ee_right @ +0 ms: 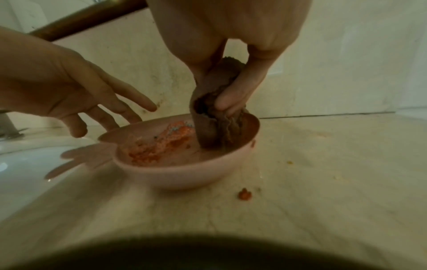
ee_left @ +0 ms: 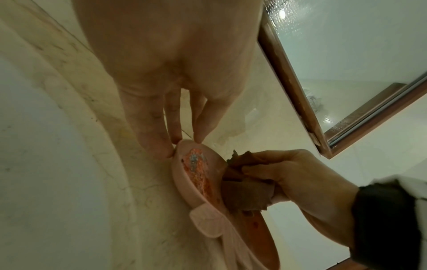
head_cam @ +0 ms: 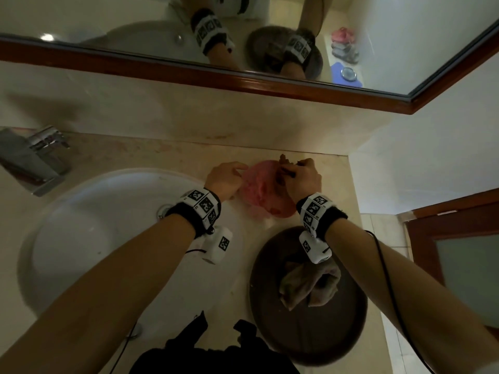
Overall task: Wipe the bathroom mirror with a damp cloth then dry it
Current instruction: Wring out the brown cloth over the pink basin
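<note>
Brown cloth (ee_right: pixel 221 117) gripped, dipped into pink bowl (ee_right: pixel 184 175).

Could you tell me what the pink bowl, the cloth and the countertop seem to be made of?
Pink bowl: probably matte plastic or silicone; smooth, dull, with moulded ear-like tabs.
Cloth: soft brown fabric, crumpling into folds in the right hand.
Countertop: polished beige stone, perhaps marble, judging by its faint veins and sheen.

Bare forearms, each with a black wristband (head_cam: pixel 198 209) carrying white blocks printed with black square markers. A white camera (head_cam: pixel 217 247) hangs under each wrist, trailing a thin black cable (head_cam: pixel 388 279).
</note>
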`<state>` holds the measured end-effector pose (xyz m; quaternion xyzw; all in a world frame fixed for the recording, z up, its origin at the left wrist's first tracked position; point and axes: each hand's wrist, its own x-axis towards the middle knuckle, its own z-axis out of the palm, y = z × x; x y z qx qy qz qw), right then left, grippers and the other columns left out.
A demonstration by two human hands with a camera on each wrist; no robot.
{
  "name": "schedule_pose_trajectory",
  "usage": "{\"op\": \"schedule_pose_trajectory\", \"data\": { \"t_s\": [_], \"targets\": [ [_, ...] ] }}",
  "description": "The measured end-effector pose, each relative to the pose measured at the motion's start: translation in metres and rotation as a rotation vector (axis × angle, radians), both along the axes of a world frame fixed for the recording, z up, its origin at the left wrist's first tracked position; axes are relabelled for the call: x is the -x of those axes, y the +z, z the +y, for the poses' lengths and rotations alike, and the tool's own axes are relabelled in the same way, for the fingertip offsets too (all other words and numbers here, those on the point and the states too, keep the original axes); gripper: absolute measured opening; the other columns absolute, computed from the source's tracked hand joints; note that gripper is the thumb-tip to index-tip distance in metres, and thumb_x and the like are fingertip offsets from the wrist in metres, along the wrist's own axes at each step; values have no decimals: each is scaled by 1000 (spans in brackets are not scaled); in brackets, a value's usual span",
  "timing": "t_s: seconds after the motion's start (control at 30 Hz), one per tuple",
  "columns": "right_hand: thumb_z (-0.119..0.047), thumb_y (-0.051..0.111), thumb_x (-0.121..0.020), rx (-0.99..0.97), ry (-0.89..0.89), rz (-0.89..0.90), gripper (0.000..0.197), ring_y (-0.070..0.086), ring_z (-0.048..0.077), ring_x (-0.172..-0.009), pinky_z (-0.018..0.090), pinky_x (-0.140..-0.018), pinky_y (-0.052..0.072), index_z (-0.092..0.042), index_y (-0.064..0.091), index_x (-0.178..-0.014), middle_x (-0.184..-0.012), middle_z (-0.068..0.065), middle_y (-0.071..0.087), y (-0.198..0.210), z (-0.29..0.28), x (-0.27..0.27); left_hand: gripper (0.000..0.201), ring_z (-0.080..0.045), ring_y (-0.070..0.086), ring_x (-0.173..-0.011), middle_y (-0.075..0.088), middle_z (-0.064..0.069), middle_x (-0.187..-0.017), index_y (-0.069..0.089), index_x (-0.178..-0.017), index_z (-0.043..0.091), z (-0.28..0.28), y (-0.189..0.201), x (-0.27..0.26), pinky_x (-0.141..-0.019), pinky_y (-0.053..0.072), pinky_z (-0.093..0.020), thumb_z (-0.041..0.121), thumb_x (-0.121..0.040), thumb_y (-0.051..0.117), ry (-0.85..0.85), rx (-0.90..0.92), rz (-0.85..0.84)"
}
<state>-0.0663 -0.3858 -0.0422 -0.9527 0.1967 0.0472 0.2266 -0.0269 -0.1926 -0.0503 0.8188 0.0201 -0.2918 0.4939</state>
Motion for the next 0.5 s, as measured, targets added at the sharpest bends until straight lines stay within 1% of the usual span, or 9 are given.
{"op": "schedule_pose_trajectory", "data": {
  "t_s": [0.1,0.17,0.23,0.3,0.37,0.43,0.5],
  "targets": [
    [-35,53,-95,55,56,68,30,56,38,-101,35,-93,45,-37,63,-122,-130,8,42,-3,1,5,41,-25,71,-84,70,-4,-111,64,-125,26,0,-4,1,-74,62,-39,7,-89,57,-3,-7,-6],
    [-37,51,-94,128,132,101,35,58,39,-97,37,-91,48,-39,58,-129,-133,10,39,-2,2,9,40,-25,72,-83,71,-6,-111,65,-124,24,0,-6,2,-74,62,-40,6,-90,55,1,-11,-6],
    [-35,52,-90,192,207,155,48,58,39,-95,37,-88,50,-37,48,-138,-138,11,32,0,1,12,40,-24,72,-81,71,-7,-110,65,-124,24,-1,-7,2,-73,62,-39,5,-91,54,3,-19,-1],
    [-34,55,-86,236,268,231,60,58,39,-96,37,-88,49,-34,38,-144,-142,12,26,2,-2,14,36,-25,73,-79,72,-7,-107,66,-121,23,-2,-7,3,-75,62,-40,6,-92,54,-3,-22,-3],
    [-38,55,-88,302,328,261,60,59,39,-94,38,-85,51,-33,35,-144,-140,13,27,0,-5,14,33,-26,72,-81,73,-6,-108,68,-119,25,-2,-6,4,-78,61,-40,10,-92,54,-4,-25,-17],
    [-40,51,-92,360,370,272,54,60,38,-92,38,-81,51,-31,38,-143,-136,14,32,-2,-6,14,38,-24,71,-85,72,-5,-112,67,-121,29,-3,-7,5,-80,61,-39,10,-91,54,0,-29,-20],
    [-36,49,-94,390,393,276,48,59,38,-93,37,-80,49,-28,42,-141,-134,14,35,-4,-4,14,41,-22,72,-83,72,-5,-110,66,-124,31,-3,-8,5,-78,61,-38,10,-90,56,3,-20,-9]
  ]
}}
